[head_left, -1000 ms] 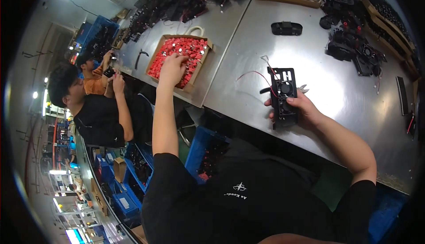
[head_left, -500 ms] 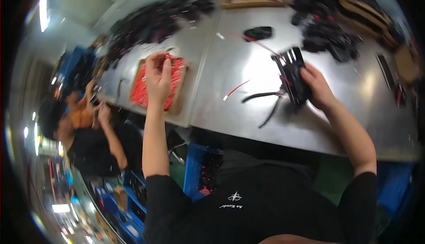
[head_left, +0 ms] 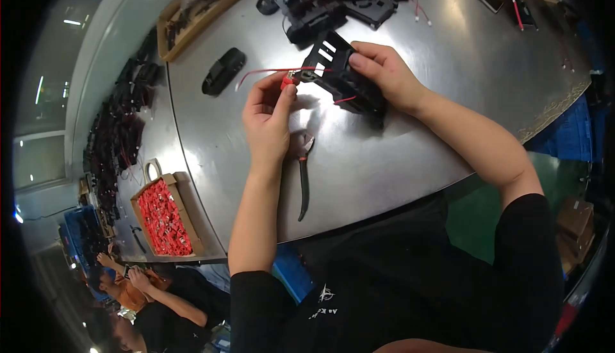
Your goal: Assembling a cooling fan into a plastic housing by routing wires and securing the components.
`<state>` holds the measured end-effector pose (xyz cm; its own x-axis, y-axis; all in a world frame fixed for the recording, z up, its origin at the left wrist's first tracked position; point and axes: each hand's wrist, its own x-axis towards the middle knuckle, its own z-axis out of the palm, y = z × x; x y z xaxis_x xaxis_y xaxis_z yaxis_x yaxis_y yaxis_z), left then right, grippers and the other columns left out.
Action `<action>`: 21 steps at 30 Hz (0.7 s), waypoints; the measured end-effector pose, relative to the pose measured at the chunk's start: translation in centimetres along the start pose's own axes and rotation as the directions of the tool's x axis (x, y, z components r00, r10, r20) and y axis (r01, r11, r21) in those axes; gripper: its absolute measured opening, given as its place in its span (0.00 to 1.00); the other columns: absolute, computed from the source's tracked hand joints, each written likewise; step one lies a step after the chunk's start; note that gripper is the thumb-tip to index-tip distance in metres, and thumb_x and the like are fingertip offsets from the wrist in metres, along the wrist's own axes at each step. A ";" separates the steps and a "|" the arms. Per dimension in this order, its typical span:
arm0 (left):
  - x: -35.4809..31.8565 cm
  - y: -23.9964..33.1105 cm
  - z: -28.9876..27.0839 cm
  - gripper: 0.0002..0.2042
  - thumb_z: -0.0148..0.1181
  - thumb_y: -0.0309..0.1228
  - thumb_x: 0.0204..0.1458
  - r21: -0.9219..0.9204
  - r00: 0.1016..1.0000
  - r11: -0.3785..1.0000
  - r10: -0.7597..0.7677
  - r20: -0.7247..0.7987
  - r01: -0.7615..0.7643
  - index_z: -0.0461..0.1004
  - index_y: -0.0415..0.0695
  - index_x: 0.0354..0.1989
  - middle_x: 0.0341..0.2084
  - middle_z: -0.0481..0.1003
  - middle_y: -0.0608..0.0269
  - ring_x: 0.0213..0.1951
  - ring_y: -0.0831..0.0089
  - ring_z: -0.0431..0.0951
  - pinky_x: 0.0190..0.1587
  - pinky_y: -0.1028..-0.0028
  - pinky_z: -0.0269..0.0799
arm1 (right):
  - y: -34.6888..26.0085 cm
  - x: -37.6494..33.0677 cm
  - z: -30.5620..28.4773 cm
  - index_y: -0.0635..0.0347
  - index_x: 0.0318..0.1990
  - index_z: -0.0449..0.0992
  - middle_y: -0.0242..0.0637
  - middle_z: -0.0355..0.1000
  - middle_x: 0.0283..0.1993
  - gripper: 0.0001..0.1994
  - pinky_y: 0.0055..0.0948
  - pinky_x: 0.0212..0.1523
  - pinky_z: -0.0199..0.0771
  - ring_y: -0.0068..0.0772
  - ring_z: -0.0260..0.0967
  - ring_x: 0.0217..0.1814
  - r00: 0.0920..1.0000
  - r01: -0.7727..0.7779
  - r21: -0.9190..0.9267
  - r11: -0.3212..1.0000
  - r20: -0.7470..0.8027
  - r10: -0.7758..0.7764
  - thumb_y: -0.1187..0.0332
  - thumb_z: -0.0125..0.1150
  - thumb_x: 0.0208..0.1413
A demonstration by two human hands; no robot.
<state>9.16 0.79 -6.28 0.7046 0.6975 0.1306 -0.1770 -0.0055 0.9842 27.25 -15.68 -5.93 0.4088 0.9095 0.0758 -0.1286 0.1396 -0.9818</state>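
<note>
My right hand [head_left: 392, 79] grips a black slotted plastic housing [head_left: 359, 93] from its far right side, thumb on top. The housing is tilted above the metal table. Thin red wires [head_left: 272, 70] trail from it, one reaching left past my other hand to a small pale plug. Between thumb and fingers, my left hand [head_left: 266, 119] pinches a small red part [head_left: 287, 82] right beside the housing's left end; whether they touch I cannot tell. Below, a pair of pliers [head_left: 304, 183] with dark handles lies on the table, partly hidden by my left forearm.
A cardboard box [head_left: 184, 209] of small red parts sits at the left, beside a tape roll [head_left: 152, 171]. A black oblong piece [head_left: 223, 71] lies farther back. Black housings [head_left: 346, 0] pile up at the far side. Two co-workers [head_left: 170, 298] are at lower left.
My left hand has moved from above the box of red parts to the housing's left end, a red part now visible in its pinch. The view has turned, and the housing is tilted differently.
</note>
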 end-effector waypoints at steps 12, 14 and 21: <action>-0.4 0.1 -1.4 0.17 0.63 0.12 0.51 -0.290 0.968 0.953 -0.011 0.252 0.086 0.74 0.37 0.50 0.49 0.80 0.53 0.51 0.69 0.80 0.56 0.70 0.77 | -0.3 0.1 1.3 0.62 0.39 0.74 0.22 0.69 0.32 0.15 0.20 0.38 0.65 0.13 0.62 0.36 0.993 0.029 -0.048 0.998 0.113 -0.024 0.57 0.61 0.69; -0.7 0.5 -0.8 0.16 0.63 0.13 0.52 -0.321 0.969 0.941 -0.030 0.246 0.110 0.75 0.37 0.49 0.49 0.80 0.53 0.51 0.69 0.80 0.57 0.69 0.77 | 0.1 0.1 1.2 0.62 0.39 0.74 0.23 0.69 0.32 0.15 0.20 0.38 0.65 0.13 0.62 0.36 0.993 0.024 -0.069 0.997 0.121 -0.016 0.57 0.61 0.68; -0.8 0.6 -0.4 0.14 0.69 0.15 0.53 -0.273 0.965 0.952 -0.070 0.251 0.140 0.76 0.39 0.46 0.46 0.81 0.58 0.47 0.72 0.82 0.55 0.71 0.79 | -0.3 -0.4 1.4 0.63 0.39 0.75 0.25 0.70 0.31 0.15 0.20 0.36 0.66 0.15 0.64 0.34 0.994 0.040 -0.193 0.980 0.108 -0.019 0.58 0.65 0.66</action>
<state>8.23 0.50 -5.82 0.8651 0.4939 0.0875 -0.2577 0.2880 0.9223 25.91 -15.53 -5.43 0.3114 0.9436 0.1127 0.0641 0.0975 -0.9932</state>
